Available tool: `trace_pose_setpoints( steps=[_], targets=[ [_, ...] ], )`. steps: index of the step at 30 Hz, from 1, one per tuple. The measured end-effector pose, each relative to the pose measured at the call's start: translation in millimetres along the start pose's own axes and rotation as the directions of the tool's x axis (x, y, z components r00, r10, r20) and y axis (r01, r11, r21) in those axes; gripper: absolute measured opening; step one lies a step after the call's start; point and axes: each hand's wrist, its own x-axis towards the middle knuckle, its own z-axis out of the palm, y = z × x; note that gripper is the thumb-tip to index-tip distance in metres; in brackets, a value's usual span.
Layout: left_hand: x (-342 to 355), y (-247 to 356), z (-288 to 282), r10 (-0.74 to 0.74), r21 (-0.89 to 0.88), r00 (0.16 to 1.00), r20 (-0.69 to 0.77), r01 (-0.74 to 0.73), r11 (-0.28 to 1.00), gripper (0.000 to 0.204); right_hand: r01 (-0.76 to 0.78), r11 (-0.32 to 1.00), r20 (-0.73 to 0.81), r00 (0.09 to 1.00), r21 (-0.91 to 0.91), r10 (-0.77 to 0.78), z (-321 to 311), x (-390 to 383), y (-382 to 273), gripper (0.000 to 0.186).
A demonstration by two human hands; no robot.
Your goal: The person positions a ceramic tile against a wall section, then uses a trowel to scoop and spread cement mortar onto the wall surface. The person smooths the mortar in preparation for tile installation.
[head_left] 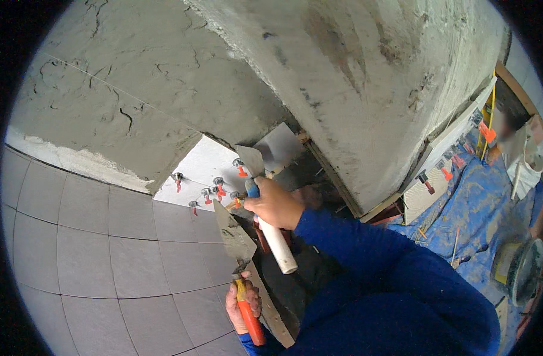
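My right hand (pixel 275 204) is closed around the blue handle (pixel 252 188) of a tool with a flat grey blade (pixel 251 160), which lies over the edge of a white tile. A white tube (pixel 278 247) extends below that hand; whether it is part of the tool cannot be told. Lower down, my left hand (pixel 234 310) grips a pointing trowel (pixel 250 317) by its orange and yellow handle. The trowel's mortar-smeared blade (pixel 234 232) points up toward the tile. Several red-handled tile levelers (pixel 219 185) stand on the white tile (pixel 188 169).
Wet grey mortar (pixel 129 83) spreads beyond the tile, with a string line across it. Grey floor tiles (pixel 135 267) cover the left side. A concrete block (pixel 366 89) rises at the right. A dirty blue tarp (pixel 467 202) and a bucket (pixel 523 270) are at the far right.
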Motion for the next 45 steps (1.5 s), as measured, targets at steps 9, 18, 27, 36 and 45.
trace_pose_setpoints(
  steps=[9,18,27,36,45],
  targets=[
    [-1,7,21,0.037,0.228,0.994,-0.101,-0.013,0.974,0.055,0.122,0.967,0.122,0.981,0.225,-0.152,-32,-7,-68,0.033],
    [17,31,35,0.096,0.219,0.989,-0.108,-0.07,0.973,0.056,0.624,0.74,0.269,0.779,-0.252,-0.566,-70,-100,-16,0.058],
    [19,25,49,0.142,0.222,0.984,-0.11,-0.114,0.968,0.049,0.421,0.79,0.285,0.904,-0.446,-0.32,-63,-128,4,0.053],
    [18,23,48,0.098,0.341,0.984,-0.147,-0.042,0.939,0.042,0.3,0.891,0.337,0.924,-0.341,-0.182,-67,-106,-2,0.05],
    [30,21,60,0.054,0.534,0.975,-0.213,0.071,0.843,0.042,-0.456,0.884,0.55,0.766,0.1,0.333,-69,-119,-12,0.05]
  ],
)
